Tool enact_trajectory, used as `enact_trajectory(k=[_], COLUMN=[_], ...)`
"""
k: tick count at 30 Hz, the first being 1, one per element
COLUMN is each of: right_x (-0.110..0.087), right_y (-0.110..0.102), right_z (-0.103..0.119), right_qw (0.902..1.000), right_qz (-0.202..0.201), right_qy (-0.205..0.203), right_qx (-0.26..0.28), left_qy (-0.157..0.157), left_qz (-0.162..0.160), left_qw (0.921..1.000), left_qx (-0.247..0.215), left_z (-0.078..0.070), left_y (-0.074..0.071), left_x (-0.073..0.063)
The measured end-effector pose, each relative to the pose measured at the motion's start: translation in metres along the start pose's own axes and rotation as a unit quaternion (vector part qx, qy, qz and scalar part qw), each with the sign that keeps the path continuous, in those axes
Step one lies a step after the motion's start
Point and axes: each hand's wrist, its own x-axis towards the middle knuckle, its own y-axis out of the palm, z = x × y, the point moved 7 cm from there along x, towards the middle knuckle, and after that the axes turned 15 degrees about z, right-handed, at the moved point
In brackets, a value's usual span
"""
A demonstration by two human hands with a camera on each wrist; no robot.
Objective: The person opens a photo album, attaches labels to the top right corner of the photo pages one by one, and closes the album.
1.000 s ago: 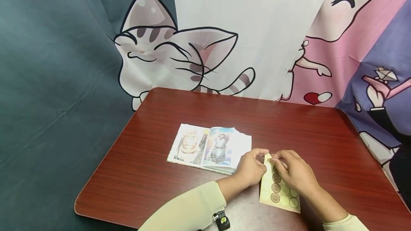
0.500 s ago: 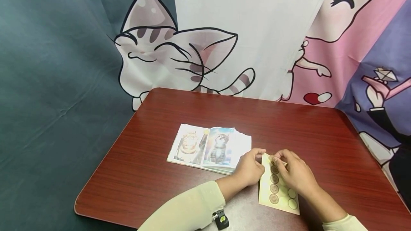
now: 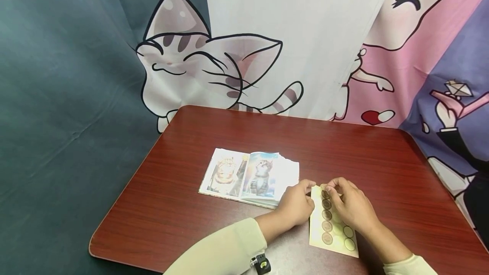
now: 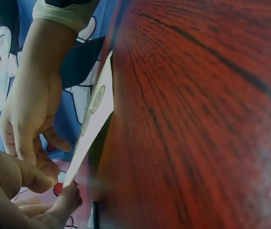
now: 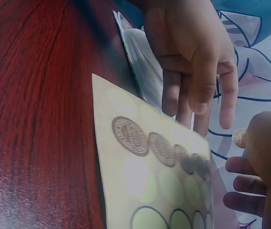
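Observation:
In the head view, my left hand [image 3: 295, 206] holds the upper left corner of a pale yellow sticker sheet [image 3: 318, 231], which is tilted up off the table. The sheet has a column of round brown stickers, with pale circles beside it. My right hand [image 3: 353, 205] is over the sheet's upper right part. In the right wrist view, its fingertips pinch a small round sticker [image 5: 239, 138] just past the edge of the sheet [image 5: 125, 107]. Left of my hands, an open book [image 3: 284, 173] with cat pictures lies on the table.
The reddish-brown wooden table [image 3: 164, 207] spreads beneath everything. Behind it hangs a cloth backdrop [image 3: 244, 12] with cartoon cats. A black device [image 3: 262, 263] is strapped at the left sleeve [image 3: 225, 245].
The sticker sheet has shifted slightly down in the head view, and more of its brown column shows beside the right fingers. Both hands have moved very little. The book stays in place.

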Motion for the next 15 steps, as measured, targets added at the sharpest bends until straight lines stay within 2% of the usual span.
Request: enact_trajectory(k=[4,7,10,15], right_x=[0.001,0.005,0.010,0.019], right_y=[-0.001,-0.002,-0.003,-0.004], right_z=[-0.002,-0.003,-0.004,-0.004], right_qw=[1.0000,0.9999,0.9997,0.9996], right_qz=[-0.004,-0.012,-0.022,-0.024], right_qy=[0.002,-0.001,-0.008,-0.008], right_qx=[-0.002,-0.003,0.001,0.013], left_qy=[-0.015,-0.010,0.027,0.115], left_qz=[0.002,0.007,0.019,0.034], left_qw=[0.9984,0.9960,0.9893,0.9640], left_qx=[0.054,0.089,0.142,0.238], left_z=[-0.003,-0.008,-0.015,-0.027], left_y=[-0.001,-0.003,-0.005,-0.007], left_x=[-0.003,-0.007,-0.013,-0.026])
